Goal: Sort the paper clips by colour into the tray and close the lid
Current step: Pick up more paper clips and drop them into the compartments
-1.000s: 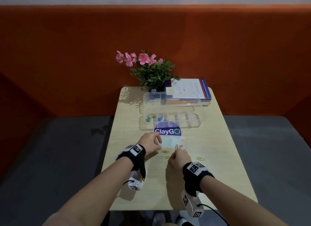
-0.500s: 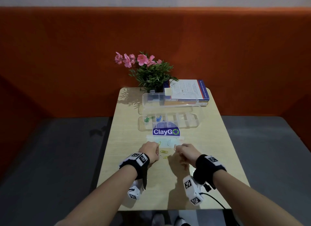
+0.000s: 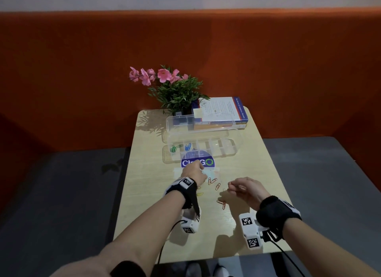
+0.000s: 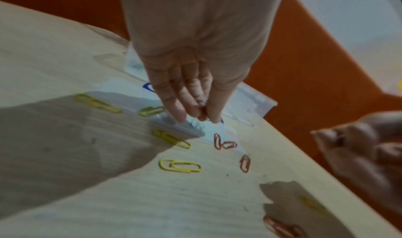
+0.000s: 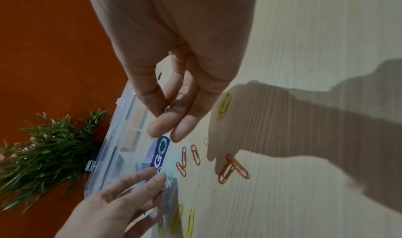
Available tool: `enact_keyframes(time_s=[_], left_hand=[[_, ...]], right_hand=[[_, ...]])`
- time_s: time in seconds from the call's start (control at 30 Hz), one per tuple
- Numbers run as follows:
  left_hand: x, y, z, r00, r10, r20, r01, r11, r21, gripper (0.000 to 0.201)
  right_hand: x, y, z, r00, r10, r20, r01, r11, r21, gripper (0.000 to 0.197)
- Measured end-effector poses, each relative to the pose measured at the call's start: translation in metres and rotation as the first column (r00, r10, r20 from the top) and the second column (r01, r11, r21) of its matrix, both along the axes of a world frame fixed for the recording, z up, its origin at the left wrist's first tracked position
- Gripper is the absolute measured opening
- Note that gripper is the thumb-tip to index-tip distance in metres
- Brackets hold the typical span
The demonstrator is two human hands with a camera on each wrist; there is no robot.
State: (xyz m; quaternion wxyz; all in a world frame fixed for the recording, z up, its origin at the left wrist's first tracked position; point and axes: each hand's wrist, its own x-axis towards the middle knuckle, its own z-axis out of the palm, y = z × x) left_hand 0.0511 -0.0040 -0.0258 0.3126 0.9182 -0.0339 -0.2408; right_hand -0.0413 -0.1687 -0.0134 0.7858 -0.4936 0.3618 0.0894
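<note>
Several orange clips [image 3: 212, 181] and yellow clips [image 4: 180, 165] lay loose near the table's [image 3: 144, 194] middle, just short of the open clear tray [image 3: 224, 149], which sat toward the far edge with green and blue clips in its left compartments. Left hand [image 3: 193, 171] had fingertips [image 4: 214, 116] together, pinching a clear plastic bag [image 4: 208, 130]. Right hand [image 3: 247, 189] hovered above the table, thumb and fingers pinched on a thin clip [image 5: 174, 102].

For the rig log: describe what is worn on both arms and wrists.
Both forearms are bare. The left wrist and right wrist each carry a black fabric strap topped by a white plate with a black square-pattern marker. A white camera block with more such markers hangs below each wrist, trailing a thin black cable. A dark sleeve edge shows on the left upper arm.
</note>
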Motion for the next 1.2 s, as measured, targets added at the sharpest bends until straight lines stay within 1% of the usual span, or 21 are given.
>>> enact_keyframes(time_s=[0.1,0.17,0.27,0.37,0.47,0.63,0.67,0.77,0.83,0.9,0.97,1.03,1.13,1.2], left_hand=[[0.008,-0.010,-0.004,0.999,-0.034,-0.007,0.035,0.992,0.121,0.031],[0.010,-0.013,-0.006,0.999,-0.032,-0.013,0.034,0.985,0.171,0.032],[0.014,-0.016,-0.006,0.999,-0.023,-0.028,0.028,0.978,0.205,0.027],[0.014,-0.014,-0.005,0.999,-0.008,-0.043,0.018,0.975,0.223,0.024],[0.014,-0.010,-0.008,0.999,-0.017,-0.045,0.026,0.975,0.222,0.017],[0.013,0.003,-0.016,0.998,-0.045,0.033,0.039,0.985,0.169,0.008],[0.012,0.006,-0.016,0.998,-0.051,0.048,0.042,0.986,0.161,0.008],[0.011,0.015,-0.021,0.995,-0.058,0.081,0.046,0.989,0.140,0.008],[0.011,0.019,-0.022,0.995,-0.060,0.079,0.048,0.987,0.151,0.007],[0.013,0.018,-0.019,0.995,-0.080,0.062,0.068,0.982,0.175,0.005],[0.016,0.015,-0.017,0.994,-0.102,0.031,0.094,0.974,0.208,0.010],[0.016,0.012,-0.014,0.989,-0.151,0.001,0.146,0.956,0.255,0.013],[0.013,0.007,-0.013,0.977,-0.214,0.010,0.200,0.929,0.312,0.025],[0.009,0.006,-0.012,0.962,-0.264,0.063,0.229,0.913,0.336,0.026]], right_hand=[[-0.006,-0.006,0.001,1.000,0.006,-0.004,-0.006,1.000,-0.022,0.013],[-0.008,-0.008,0.003,0.999,0.030,-0.011,-0.031,0.998,-0.046,0.013],[-0.010,-0.011,0.009,0.997,0.081,-0.015,-0.082,0.994,-0.076,0.014],[-0.004,-0.012,0.013,0.982,0.171,-0.084,-0.180,0.977,-0.111,0.023],[0.022,-0.010,0.023,0.965,0.233,-0.120,-0.253,0.949,-0.189,0.021],[0.092,0.000,0.056,0.961,0.271,-0.057,-0.275,0.909,-0.313,0.016],[0.104,0.005,0.062,0.957,0.285,-0.049,-0.284,0.895,-0.343,0.019],[0.131,0.016,0.073,0.943,0.329,-0.050,-0.322,0.861,-0.393,0.038],[0.137,0.020,0.075,0.928,0.367,-0.066,-0.362,0.844,-0.396,0.042],[0.134,0.018,0.074,0.918,0.389,-0.081,-0.383,0.813,-0.438,0.046],[0.121,0.013,0.072,0.917,0.392,-0.073,-0.374,0.783,-0.498,0.047],[0.101,0.006,0.063,0.920,0.386,-0.063,-0.359,0.770,-0.527,0.044],[0.061,-0.004,0.042,0.924,0.372,-0.088,-0.361,0.774,-0.520,0.040],[0.035,-0.009,0.026,0.929,0.351,-0.114,-0.359,0.788,-0.501,0.037]])
